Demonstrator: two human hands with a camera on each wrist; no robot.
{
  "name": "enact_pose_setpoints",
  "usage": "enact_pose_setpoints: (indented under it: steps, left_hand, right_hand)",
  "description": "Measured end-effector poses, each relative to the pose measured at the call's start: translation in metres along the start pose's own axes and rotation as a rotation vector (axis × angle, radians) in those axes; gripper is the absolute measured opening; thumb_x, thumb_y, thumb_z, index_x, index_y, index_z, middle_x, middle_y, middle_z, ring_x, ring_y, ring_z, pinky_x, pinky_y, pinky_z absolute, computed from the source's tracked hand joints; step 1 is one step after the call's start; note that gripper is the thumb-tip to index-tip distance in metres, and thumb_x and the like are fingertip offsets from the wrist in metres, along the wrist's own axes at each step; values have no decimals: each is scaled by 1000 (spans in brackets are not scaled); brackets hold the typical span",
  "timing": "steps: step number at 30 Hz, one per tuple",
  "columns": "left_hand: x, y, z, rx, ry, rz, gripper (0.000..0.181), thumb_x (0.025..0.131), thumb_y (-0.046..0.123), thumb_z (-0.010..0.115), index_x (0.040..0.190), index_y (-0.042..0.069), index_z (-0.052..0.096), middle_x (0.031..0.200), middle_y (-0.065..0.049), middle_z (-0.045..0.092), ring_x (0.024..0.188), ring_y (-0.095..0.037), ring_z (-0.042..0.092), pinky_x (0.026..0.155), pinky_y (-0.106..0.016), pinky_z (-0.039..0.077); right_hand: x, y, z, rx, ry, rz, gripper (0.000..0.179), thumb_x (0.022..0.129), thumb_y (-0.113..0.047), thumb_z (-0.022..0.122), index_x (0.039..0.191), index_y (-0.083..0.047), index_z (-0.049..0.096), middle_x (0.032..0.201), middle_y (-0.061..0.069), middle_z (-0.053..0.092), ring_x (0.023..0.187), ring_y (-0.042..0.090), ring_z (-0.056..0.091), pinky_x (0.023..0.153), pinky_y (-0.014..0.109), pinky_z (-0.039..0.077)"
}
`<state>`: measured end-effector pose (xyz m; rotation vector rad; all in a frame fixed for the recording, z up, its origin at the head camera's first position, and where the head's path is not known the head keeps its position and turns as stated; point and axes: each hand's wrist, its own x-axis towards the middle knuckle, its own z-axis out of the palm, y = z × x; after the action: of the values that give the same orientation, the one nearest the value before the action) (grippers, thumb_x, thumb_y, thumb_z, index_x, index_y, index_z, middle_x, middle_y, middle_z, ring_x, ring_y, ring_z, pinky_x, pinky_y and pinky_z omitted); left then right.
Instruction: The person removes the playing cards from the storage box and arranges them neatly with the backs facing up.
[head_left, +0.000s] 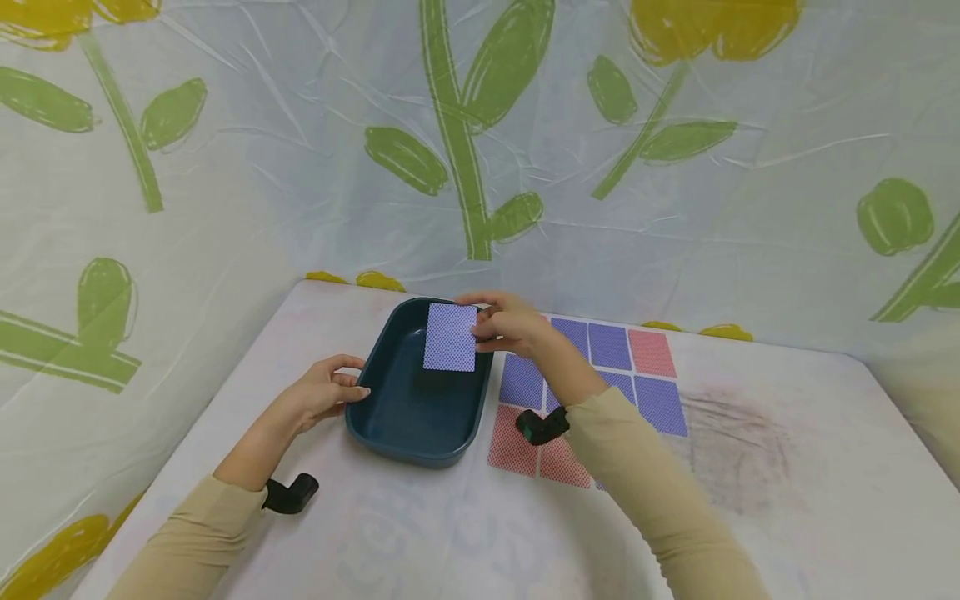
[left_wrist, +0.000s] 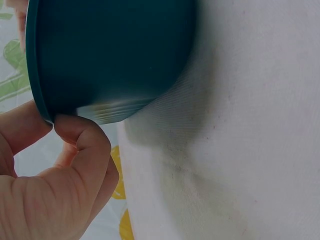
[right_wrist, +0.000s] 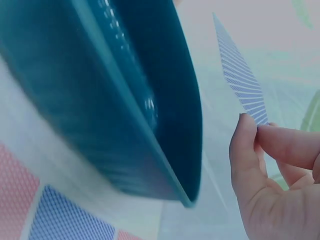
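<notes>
A dark teal rectangular dish [head_left: 420, 433] with rounded corners stands on the table. My left hand [head_left: 322, 392] pinches its left rim between thumb and fingers, and the left wrist view shows that grip [left_wrist: 65, 170] close up. Over the far part of the dish, my right hand [head_left: 506, 323] pinches a blue-patterned playing card [head_left: 450, 337] by its right edge. In the right wrist view the card [right_wrist: 242, 75] is tilted, held between thumb and fingertips above the level of the dish rim [right_wrist: 145, 130].
Right of the dish, several blue-backed cards [head_left: 611, 346] and red-backed cards [head_left: 652, 353] lie in rows, partly hidden by my right forearm. A dark smudge [head_left: 742, 450] marks the white table cover further right. A flower-printed sheet [head_left: 300, 167] hangs behind.
</notes>
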<state>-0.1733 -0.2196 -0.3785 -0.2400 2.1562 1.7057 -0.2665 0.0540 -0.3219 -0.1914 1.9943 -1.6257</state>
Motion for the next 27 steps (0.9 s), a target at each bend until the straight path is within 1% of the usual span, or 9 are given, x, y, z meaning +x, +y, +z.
enact_pose_setpoints:
  steps: [3,7,10,15,18,23,27]
  left_hand:
    - [0,-1,0,7,3,-2,51,88,2,61,131,-3,36,87,-6,50,74,-13,51,67,-27,44]
    - [-1,-1,1,9,5,0,51,88,2,61,132,-3,36,87,-6,49,74,-14,51,66,-27,44]
    - [-2,-2,1,8,4,-1,51,88,2,61,132,-3,36,87,-6,49,74,-13,51,66,-27,45]
    - [-2,-2,1,6,0,0,50,88,2,60,132,-3,36,87,-6,49,74,-13,51,67,-27,45]
    - [-1,-2,1,8,-2,5,50,88,3,60,131,-3,36,87,-6,49,74,-13,51,67,-27,45]
    - [0,-1,0,7,-5,6,50,88,2,60,132,-3,35,86,-5,49,73,-13,50,66,-27,44]
    - [0,0,0,5,-5,8,50,88,1,60,132,-3,35,85,-5,49,73,-12,51,66,-27,44]
  right_hand:
    - [-11,0,-10,-21,-27,-33,50,88,7,53,135,-7,47,82,6,42,73,19,50,76,36,52]
    - [-23,5,-24,-13,-52,-61,51,88,8,52,137,-3,43,81,6,42,71,19,51,72,32,53]
    - [-32,9,-33,-16,-48,-62,50,88,7,52,136,-2,43,83,6,42,71,18,51,71,30,52]
    - [-47,16,-51,-39,-28,-66,50,88,6,53,136,-2,42,87,8,42,75,19,51,73,31,52]
    - [-55,20,-63,-44,-8,-74,50,87,6,54,135,-1,43,87,7,41,74,18,51,71,29,52]
    - [-69,24,-80,-58,-1,-89,50,87,6,54,135,0,41,87,7,42,73,17,51,70,27,51]
    - [-80,27,-88,-68,-11,-97,50,87,5,53,135,2,39,88,9,41,75,17,51,71,28,51]
